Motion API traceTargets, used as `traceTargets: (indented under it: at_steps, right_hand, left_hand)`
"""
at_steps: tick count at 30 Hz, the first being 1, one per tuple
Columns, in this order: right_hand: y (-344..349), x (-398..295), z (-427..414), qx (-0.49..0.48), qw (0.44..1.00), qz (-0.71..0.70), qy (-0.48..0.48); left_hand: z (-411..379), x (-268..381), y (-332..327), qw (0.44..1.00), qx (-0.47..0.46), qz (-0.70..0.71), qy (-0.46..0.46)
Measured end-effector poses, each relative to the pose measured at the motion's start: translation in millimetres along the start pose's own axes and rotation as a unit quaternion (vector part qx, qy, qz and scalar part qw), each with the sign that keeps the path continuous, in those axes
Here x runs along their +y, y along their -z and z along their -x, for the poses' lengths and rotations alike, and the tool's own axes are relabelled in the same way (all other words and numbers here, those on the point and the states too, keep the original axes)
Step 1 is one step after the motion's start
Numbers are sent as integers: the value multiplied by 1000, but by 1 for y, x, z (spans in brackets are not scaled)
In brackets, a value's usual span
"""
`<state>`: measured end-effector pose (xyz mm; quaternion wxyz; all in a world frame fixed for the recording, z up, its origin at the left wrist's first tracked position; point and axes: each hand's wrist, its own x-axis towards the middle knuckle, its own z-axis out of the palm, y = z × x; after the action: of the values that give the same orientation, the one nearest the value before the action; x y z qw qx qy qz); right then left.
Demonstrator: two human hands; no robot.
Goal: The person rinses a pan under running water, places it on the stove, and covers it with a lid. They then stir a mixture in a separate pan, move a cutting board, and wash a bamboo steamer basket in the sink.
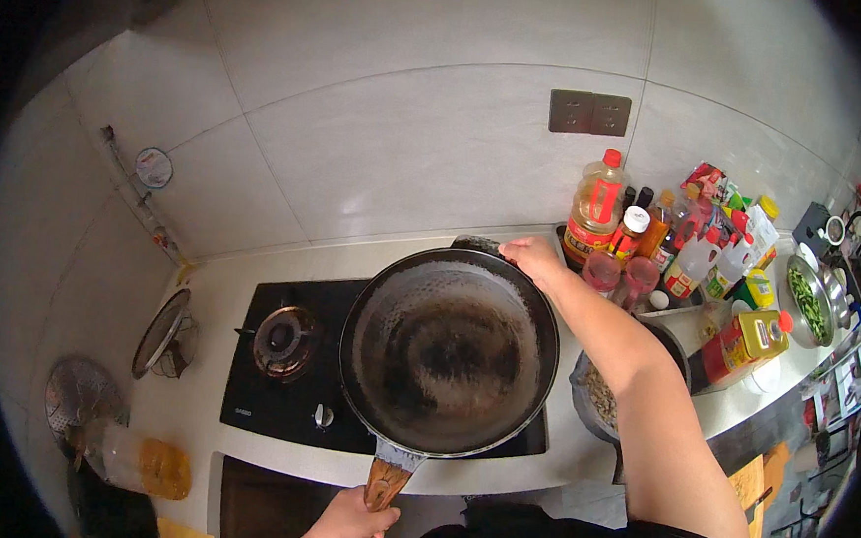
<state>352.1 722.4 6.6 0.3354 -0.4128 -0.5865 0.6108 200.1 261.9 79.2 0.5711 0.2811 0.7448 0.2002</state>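
Observation:
A large dark wok [449, 353] hangs over the right part of the black glass gas hob [281, 408]. Its inside is bare and worn, with a blackened bottom. My left hand [352, 519] grips the wooden handle [386, 481] at the near side. With my right hand [531, 259] I hold the small dark helper handle [478, 244] at the far rim. The wok hides the right burner. The left burner [286, 340] shows no visible flame, and a control knob [324, 415] sits before it.
Sauce bottles [595, 205] and pink-lidded jars stand in a tray at the back right. Under my right forearm is a pan of chopped food [600, 394]. Further right are an oil tin [743, 347] and a bowl of cut greens [807, 299]. A lid [162, 332] leans left.

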Motion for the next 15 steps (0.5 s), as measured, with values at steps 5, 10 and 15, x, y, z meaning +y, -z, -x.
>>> traceTargets:
  at_steps: [5, 10, 15]
  right_hand:
    - [6, 5, -35, 17, 1000, 2, -13]
    - [13, 10, -60, -8, 999, -42, -10]
    - [9, -3, -64, -3, 999, -19, -29]
  left_hand:
    - [-29, 26, 6, 999, -20, -25, 20]
    - [-37, 49, 4, 1000, 6, -15, 13]
    - [-51, 46, 2, 1000, -2, -27, 5]
